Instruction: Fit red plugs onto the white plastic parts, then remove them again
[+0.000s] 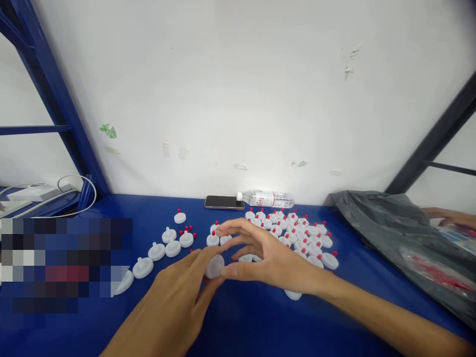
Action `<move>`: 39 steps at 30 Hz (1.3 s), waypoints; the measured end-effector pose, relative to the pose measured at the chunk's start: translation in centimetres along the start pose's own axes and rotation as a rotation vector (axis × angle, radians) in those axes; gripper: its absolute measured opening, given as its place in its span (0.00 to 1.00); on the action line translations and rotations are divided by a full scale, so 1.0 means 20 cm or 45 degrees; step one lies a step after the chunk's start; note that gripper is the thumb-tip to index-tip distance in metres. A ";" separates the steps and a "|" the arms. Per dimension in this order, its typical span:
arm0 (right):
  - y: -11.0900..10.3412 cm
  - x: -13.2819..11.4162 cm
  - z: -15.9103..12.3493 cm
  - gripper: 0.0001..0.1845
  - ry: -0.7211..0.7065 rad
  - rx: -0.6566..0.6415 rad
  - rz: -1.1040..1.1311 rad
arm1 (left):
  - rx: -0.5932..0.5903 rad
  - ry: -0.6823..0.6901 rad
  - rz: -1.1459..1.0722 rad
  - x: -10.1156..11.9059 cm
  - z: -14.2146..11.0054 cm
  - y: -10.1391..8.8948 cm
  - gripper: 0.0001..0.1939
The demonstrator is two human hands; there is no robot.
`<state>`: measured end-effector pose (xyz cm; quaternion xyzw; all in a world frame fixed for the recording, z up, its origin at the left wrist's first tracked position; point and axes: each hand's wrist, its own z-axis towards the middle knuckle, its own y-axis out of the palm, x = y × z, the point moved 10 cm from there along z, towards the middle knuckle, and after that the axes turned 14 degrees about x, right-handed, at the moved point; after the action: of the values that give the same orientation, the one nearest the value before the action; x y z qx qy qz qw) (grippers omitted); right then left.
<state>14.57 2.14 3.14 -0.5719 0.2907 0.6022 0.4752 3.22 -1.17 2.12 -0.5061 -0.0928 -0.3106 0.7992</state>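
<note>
In front of me a round white plastic lid [214, 267] is tilted on edge between my hands. My left hand [173, 297] is closed on its left and lower side with fingers and thumb. My right hand [266, 255] reaches over from the right, thumb and a fingertip against the lid, the other fingers curved and apart. Beyond my right hand stand many similar lids [297, 237], most topped with small red caps. To the left, white lids with bare spouts [143, 267] form a slanting row. Several loose red caps [189, 228] lie near a lid.
A phone [224, 202] and a clear water bottle [271, 199] lie along the wall. On the right a grey plastic bag [375, 223] holds red pieces [442, 272]. Another person's hand [451, 216] shows at the right edge. The left side is partly pixelated.
</note>
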 end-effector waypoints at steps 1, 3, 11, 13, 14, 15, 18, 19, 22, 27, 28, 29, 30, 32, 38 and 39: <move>0.02 0.00 -0.01 0.34 0.015 -0.051 0.028 | 0.015 -0.052 -0.139 0.00 0.00 -0.01 0.18; 0.06 -0.02 -0.05 0.36 -0.013 -0.119 0.063 | 0.001 -0.193 -0.425 -0.01 -0.03 -0.03 0.20; 0.09 -0.07 -0.09 0.29 -0.219 -0.074 0.128 | -0.137 -0.680 -1.127 0.01 -0.05 0.00 0.25; 0.08 -0.05 -0.08 0.29 -0.199 -0.069 0.162 | -0.188 -0.672 -1.172 0.04 -0.03 0.02 0.24; 0.08 -0.05 -0.08 0.29 -0.185 -0.065 0.173 | -0.192 -0.673 -1.173 0.05 -0.03 0.02 0.24; 0.08 -0.04 -0.08 0.28 -0.170 -0.059 0.175 | -0.184 -0.680 -1.171 0.04 -0.02 0.02 0.23; 0.08 -0.04 -0.08 0.25 -0.138 -0.034 0.153 | -0.191 -0.656 -1.188 0.04 -0.02 0.02 0.21; 0.08 -0.04 -0.08 0.24 -0.131 -0.028 0.145 | -0.222 -0.621 -1.200 0.05 -0.02 0.03 0.21; 0.08 -0.05 -0.09 0.23 -0.149 -0.013 0.116 | -0.273 -0.549 -1.186 0.08 -0.01 0.03 0.20; 0.04 -0.14 -0.07 0.24 -0.368 0.062 -0.049 | -0.105 -0.605 -1.107 0.04 0.00 0.00 0.22; 0.01 -0.18 -0.07 0.22 -0.468 0.124 -0.141 | -0.062 -0.628 -1.100 0.02 0.00 0.00 0.24; -0.01 -0.21 -0.08 0.19 -0.581 0.198 -0.257 | -0.030 -0.646 -1.095 0.01 0.00 0.00 0.27; -0.03 -0.25 -0.09 0.15 -0.699 0.272 -0.386 | -0.014 -0.659 -1.084 0.00 -0.01 0.00 0.29; -0.04 -0.30 -0.12 0.06 -0.911 0.359 -0.638 | -0.017 -0.668 -1.032 -0.01 -0.02 0.02 0.30; -0.06 -0.24 -0.06 0.07 -0.966 0.306 -0.999 | 0.021 -0.501 -0.379 -0.09 -0.01 -0.07 0.27; -0.09 -0.22 -0.02 0.07 -0.920 0.317 -1.040 | 0.063 -0.462 -0.171 -0.13 0.00 -0.12 0.27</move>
<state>15.90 1.34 7.56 -0.3349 -0.0668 0.4881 0.8032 -0.29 -0.88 2.66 -0.5266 -0.2766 -0.2644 0.7591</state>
